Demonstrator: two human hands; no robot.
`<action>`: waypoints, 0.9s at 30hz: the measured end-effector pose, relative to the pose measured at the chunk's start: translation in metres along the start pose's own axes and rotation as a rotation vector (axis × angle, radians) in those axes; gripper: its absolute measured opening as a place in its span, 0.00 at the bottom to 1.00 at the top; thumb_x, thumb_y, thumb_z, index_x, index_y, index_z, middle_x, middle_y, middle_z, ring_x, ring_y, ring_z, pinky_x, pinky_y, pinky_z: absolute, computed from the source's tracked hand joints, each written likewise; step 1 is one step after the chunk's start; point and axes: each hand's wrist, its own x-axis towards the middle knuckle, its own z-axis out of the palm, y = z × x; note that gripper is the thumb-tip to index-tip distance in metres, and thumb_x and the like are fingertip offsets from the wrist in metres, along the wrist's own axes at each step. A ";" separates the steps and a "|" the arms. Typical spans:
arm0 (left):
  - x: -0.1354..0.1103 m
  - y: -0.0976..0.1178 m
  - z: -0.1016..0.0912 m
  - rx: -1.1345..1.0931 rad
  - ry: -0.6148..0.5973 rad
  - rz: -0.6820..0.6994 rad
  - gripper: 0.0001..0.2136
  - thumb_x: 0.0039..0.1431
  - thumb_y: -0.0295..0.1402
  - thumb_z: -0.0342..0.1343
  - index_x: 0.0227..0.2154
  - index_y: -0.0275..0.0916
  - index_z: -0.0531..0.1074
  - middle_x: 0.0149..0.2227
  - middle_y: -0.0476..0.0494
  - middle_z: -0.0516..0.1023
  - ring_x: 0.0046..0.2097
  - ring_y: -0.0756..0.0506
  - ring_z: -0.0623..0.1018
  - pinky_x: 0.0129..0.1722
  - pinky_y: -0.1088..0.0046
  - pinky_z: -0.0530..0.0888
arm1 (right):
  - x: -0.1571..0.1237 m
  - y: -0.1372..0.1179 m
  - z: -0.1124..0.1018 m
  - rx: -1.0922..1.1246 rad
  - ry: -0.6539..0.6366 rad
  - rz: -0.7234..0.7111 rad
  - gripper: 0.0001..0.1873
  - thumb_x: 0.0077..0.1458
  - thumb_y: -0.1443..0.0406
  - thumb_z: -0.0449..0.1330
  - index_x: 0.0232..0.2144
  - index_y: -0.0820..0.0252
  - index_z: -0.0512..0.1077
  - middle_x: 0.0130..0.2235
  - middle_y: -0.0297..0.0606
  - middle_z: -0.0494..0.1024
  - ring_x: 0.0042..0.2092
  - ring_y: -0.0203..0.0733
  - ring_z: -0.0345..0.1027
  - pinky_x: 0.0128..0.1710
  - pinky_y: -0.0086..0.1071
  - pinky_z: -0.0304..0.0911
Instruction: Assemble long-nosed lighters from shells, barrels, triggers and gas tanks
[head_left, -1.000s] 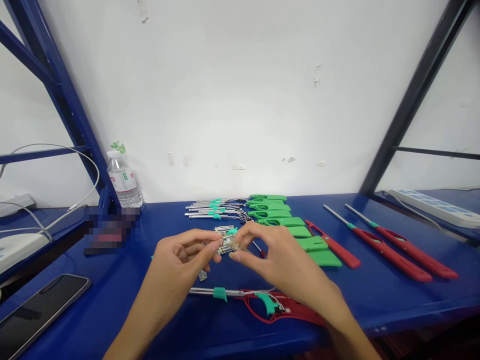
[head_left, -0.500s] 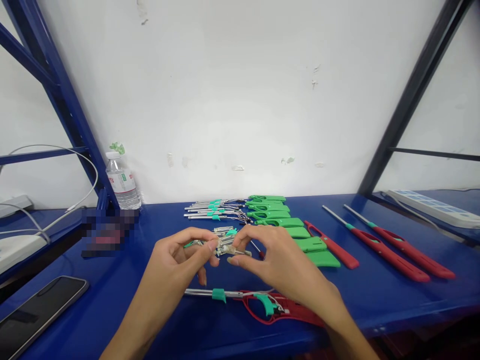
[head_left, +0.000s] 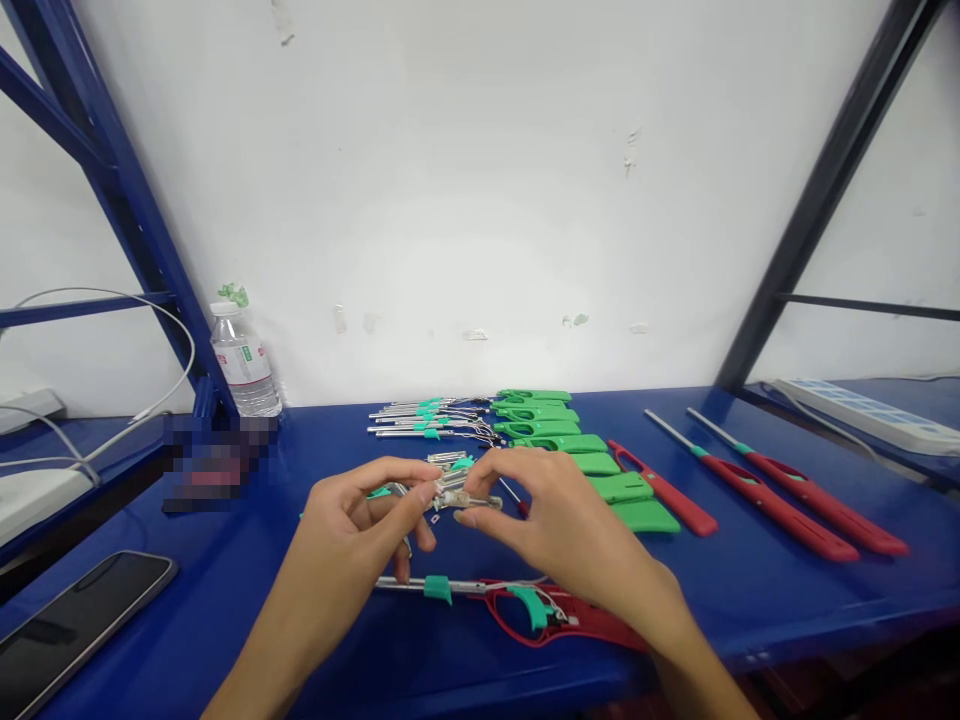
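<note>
Both hands (head_left: pixel 349 520) (head_left: pixel 559 530) pinch blurry clear part (head_left: pixel 459 497).

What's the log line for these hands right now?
left hand: pinches small clear plastic part | right hand: pinches same part | nearby: opened red plastic lighter

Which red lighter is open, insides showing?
The red lighter nearest the person, under the right hand: teal trigger and wires lie exposed in its shell. The two red lighters at the far right are closed.
</note>
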 end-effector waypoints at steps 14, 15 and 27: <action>-0.002 -0.003 -0.004 -0.012 -0.031 -0.003 0.18 0.58 0.47 0.68 0.43 0.37 0.83 0.21 0.48 0.79 0.19 0.49 0.74 0.18 0.76 0.72 | 0.000 0.001 0.001 -0.013 0.020 -0.026 0.06 0.62 0.66 0.72 0.37 0.51 0.78 0.39 0.24 0.84 0.43 0.36 0.77 0.49 0.32 0.65; -0.001 -0.003 -0.004 -0.014 -0.028 -0.004 0.18 0.58 0.47 0.68 0.42 0.37 0.83 0.20 0.49 0.79 0.19 0.49 0.74 0.18 0.76 0.72 | 0.000 0.001 0.001 -0.007 0.021 -0.028 0.06 0.63 0.65 0.71 0.37 0.51 0.78 0.39 0.24 0.84 0.43 0.37 0.77 0.48 0.33 0.65; 0.001 0.001 -0.001 -0.017 -0.041 -0.019 0.19 0.58 0.50 0.68 0.38 0.37 0.80 0.23 0.47 0.81 0.18 0.51 0.71 0.17 0.76 0.70 | 0.000 0.004 0.001 0.026 0.009 -0.052 0.02 0.65 0.63 0.69 0.38 0.51 0.80 0.38 0.26 0.84 0.42 0.39 0.77 0.46 0.34 0.64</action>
